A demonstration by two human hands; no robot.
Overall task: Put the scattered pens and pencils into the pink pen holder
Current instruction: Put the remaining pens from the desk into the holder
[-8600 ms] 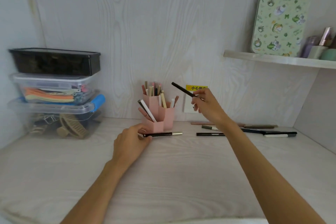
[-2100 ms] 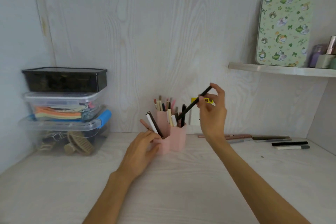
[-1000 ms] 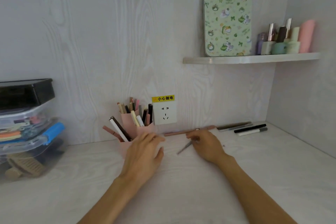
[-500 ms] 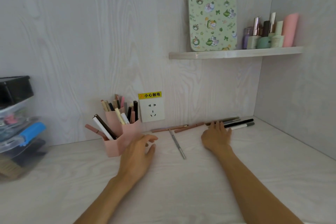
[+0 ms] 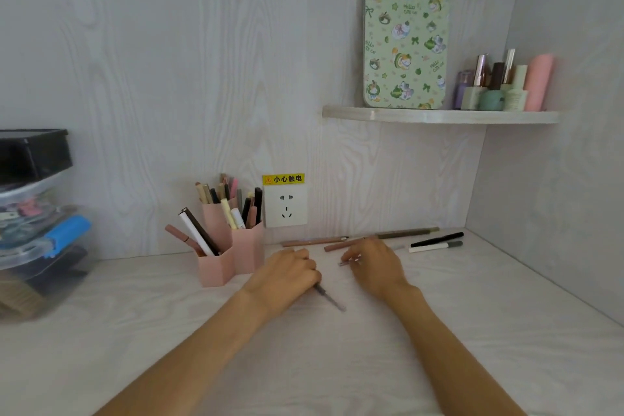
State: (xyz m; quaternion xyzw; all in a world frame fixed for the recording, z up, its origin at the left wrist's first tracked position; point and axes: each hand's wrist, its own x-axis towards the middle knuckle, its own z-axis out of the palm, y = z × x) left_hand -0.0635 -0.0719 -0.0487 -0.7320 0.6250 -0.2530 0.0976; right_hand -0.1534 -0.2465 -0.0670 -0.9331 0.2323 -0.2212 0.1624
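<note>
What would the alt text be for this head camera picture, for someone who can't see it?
Two bare hands reach over a pale desk: the left hand covers a thin grey pen, the right hand pinches another. A pink pen holder full of pens stands left; more pens lie along the wall.

Pen holder (image 5: 233, 257) left of both hands; loose pens (image 5: 435, 243) behind, right.

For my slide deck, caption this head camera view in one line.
Both hands reach for loose pens beside a pink pen holder on a white desk.
</note>
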